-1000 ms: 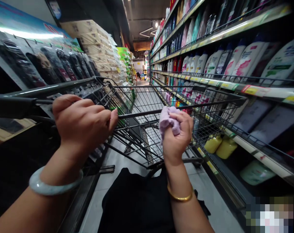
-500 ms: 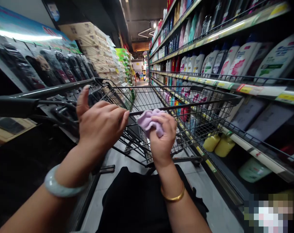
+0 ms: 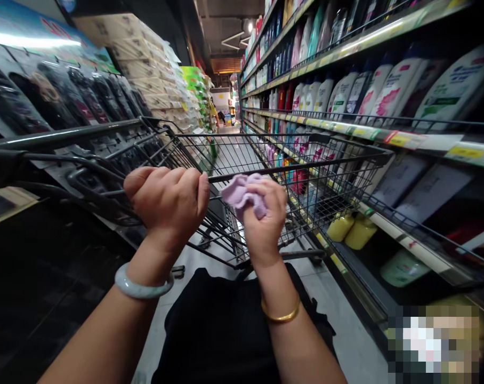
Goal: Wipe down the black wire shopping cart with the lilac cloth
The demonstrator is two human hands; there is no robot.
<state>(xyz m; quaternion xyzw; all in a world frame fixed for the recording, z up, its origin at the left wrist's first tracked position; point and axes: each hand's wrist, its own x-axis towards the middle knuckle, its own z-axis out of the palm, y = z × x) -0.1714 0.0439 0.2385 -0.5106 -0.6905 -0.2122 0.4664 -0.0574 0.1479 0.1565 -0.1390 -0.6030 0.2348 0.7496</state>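
One head-worn camera looks forward and down — from close above the shopping cart (image 3: 301,168).

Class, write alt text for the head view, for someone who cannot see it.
A person's right hand holds a crumpled lilac cloth at a dark shopping cart's bar, the left hand curled over the same bar. Bottles line the right-hand shelves.

The cart (image 3: 306,166) is glossy metal, the cloth (image 3: 239,194) matt and fuzzy, the bottles (image 3: 398,88) smooth plastic.
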